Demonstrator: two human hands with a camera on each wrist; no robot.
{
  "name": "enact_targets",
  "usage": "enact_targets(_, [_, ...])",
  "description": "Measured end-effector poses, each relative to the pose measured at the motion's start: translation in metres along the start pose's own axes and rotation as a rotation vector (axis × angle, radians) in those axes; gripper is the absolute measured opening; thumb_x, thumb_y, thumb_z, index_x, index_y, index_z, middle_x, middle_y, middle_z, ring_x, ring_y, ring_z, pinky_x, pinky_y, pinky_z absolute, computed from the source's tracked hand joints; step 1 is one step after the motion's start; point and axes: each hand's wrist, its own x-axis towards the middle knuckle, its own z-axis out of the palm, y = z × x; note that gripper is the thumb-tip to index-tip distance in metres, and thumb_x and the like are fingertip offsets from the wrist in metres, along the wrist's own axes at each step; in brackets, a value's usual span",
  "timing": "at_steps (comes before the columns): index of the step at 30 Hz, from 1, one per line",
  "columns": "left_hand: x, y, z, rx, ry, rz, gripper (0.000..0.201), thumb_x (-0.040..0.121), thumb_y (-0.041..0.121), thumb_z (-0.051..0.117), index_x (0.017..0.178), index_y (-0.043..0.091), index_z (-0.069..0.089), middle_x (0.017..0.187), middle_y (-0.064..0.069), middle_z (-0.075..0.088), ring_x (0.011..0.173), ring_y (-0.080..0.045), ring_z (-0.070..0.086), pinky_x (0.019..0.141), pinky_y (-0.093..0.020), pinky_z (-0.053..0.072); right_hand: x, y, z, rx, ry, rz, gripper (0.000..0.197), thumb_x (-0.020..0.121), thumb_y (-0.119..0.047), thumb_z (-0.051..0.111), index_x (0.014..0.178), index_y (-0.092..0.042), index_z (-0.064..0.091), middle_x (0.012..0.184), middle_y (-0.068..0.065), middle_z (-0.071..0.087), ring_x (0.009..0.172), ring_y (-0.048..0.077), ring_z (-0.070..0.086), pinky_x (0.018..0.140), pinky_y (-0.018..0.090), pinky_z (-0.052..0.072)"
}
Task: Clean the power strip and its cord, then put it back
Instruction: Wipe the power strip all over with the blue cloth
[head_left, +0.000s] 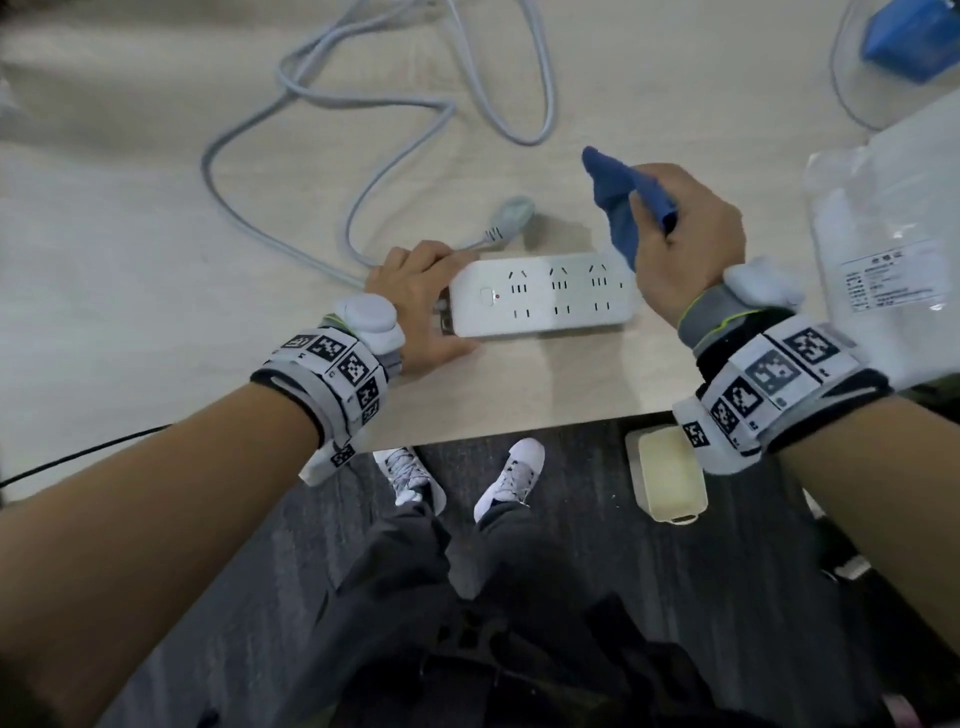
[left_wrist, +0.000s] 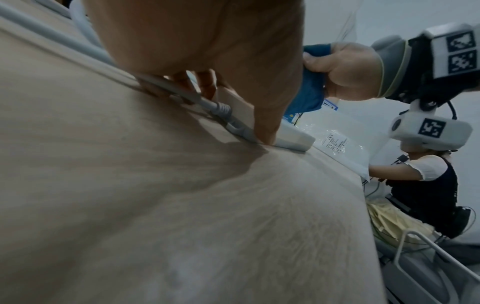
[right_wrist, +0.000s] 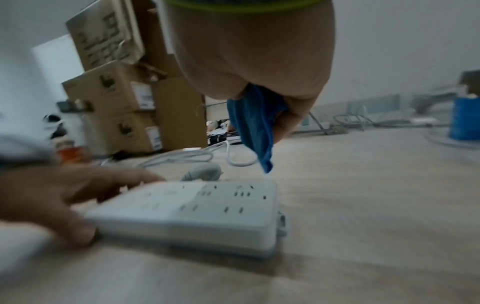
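Left hand (head_left: 415, 296) grips power strip (head_left: 540, 293) by its cord end, flat on table (head_left: 519, 374). Right hand (head_left: 685, 244) clutches blue cloth (head_left: 618, 202) above; wipe lengthwise, light pressure, avoid sockets.

I see a light wood-grain table (head_left: 156, 218) as the sole supporting surface. A white power strip (head_left: 543, 296) lies flat on it near the front edge, sockets up. Its grey cord (head_left: 291, 156) runs in loose loops across the tabletop behind, the plug (head_left: 511, 215) lying just behind the strip. A clear plastic bag (head_left: 893, 244) rests at the right edge. A blue object (head_left: 914, 39) sits at the far right corner; I cannot identify it.
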Motion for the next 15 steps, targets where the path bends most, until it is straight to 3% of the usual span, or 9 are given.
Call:
enact_targets(2, [0.000,0.001,0.002,-0.042,0.022,-0.034,0.091,0.058,0.064,0.067,0.137,0.032,0.038,0.129,0.005,0.047,0.107,-0.022,0.043,0.091,-0.039,0.039,-0.008,0.010,0.009,-0.109,-0.106,-0.102,0.028,0.090,-0.023,0.049,0.114,-0.018,0.063,0.104,0.007,0.063,0.097,0.028,0.057,0.084,0.033,0.045])
enact_targets(4, [0.000,0.001,0.005,-0.071,0.035,-0.062,0.093,0.054,0.065,0.073,0.135,0.035,0.037,0.128,0.007,0.047,0.108,-0.021,0.042,0.091,-0.037,0.037,-0.025,0.022,0.023,-0.253,-0.295,-0.159,0.048,0.084,-0.039,0.056,0.124,-0.012,0.061,0.122,0.015,0.056,0.110,0.036,0.051,0.092,0.036,0.040])
enact_targets(6, [-0.001,0.002,0.008,-0.058,0.034,-0.057,0.094,0.052,0.071,0.071,0.134,0.040,0.037,0.126,0.009,0.046,0.107,-0.019,0.041,0.089,-0.035,0.033,-0.038,0.036,0.031,-0.329,-0.391,-0.240,0.057,0.084,-0.046,0.050,0.126,-0.008,0.060,0.127,0.019,0.052,0.110,0.042,0.048,0.094,0.039,0.038])
enact_targets(8, [-0.002,0.003,0.012,-0.043,0.066,-0.056,0.092,0.052,0.076,0.068,0.132,0.041,0.038,0.124,0.011,0.047,0.106,-0.018,0.041,0.087,-0.035,0.032,-0.033,0.047,0.029,-0.305,-0.397,-0.280,0.049,0.088,-0.031,0.047,0.129,-0.007,0.058,0.121,0.021,0.053,0.106,0.043,0.049,0.089,0.035,0.037])
enact_targets(10, [-0.002,0.002,0.019,-0.027,0.147,-0.059,0.087,0.052,0.074,0.070,0.128,0.041,0.042,0.120,0.012,0.050,0.102,-0.018,0.045,0.084,-0.037,0.035,-0.022,0.053,0.027,-0.305,-0.390,-0.325,0.044,0.085,-0.016,0.055,0.127,-0.005,0.059,0.112,0.021,0.056,0.100,0.041,0.053,0.084,0.032,0.036])
enact_targets(12, [-0.002,0.002,0.025,-0.027,0.227,-0.065,0.085,0.050,0.074,0.072,0.125,0.043,0.045,0.116,0.014,0.052,0.099,-0.017,0.047,0.081,-0.037,0.036,-0.017,0.056,0.030,-0.304,-0.389,-0.368,0.039,0.082,-0.013,0.061,0.120,-0.003,0.064,0.104,0.019,0.060,0.093,0.040,0.057,0.082,0.033,0.040])
enact_targets(15, [-0.002,0.002,0.026,-0.047,0.229,-0.067,0.085,0.049,0.071,0.074,0.124,0.042,0.047,0.117,0.014,0.052,0.100,-0.018,0.047,0.083,-0.036,0.036,-0.023,0.037,0.049,-0.211,-0.384,-0.366,0.027,0.082,-0.016,0.062,0.106,-0.005,0.069,0.096,0.014,0.065,0.088,0.034,0.061,0.080,0.036,0.047])
